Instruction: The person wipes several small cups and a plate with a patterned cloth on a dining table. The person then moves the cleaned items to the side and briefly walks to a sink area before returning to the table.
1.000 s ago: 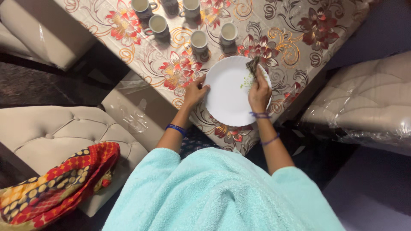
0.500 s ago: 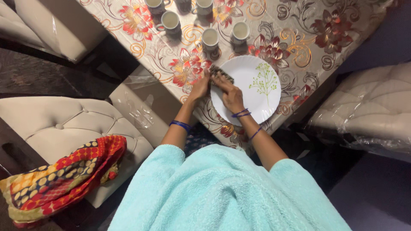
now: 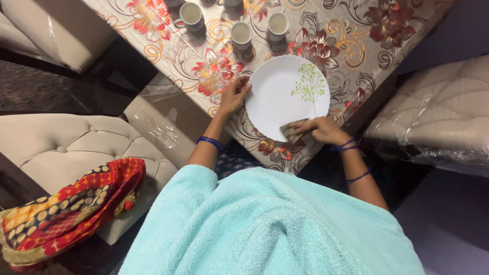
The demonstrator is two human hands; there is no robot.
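A white round plate [image 3: 280, 91] with a green plant print lies on the floral table cover [image 3: 351, 46]. My left hand [image 3: 235, 94] rests on the plate's left rim, fingers curled against it. My right hand [image 3: 320, 130] is at the plate's near edge, closed on a small dark folded cloth [image 3: 291, 131] that presses on the plate. Both wrists carry blue bangles.
Three white cups [image 3: 191, 14] [image 3: 241, 33] [image 3: 278, 23] stand beyond the plate. Beige tufted seats sit at the left [image 3: 56, 145] and right [image 3: 443, 112], the right one under clear plastic. A red and yellow patterned cloth [image 3: 66, 209] lies on the left seat.
My right hand with the cloth moved from the plate's left rim, beside my left hand, across to the near edge. The left hand stayed on the rim.
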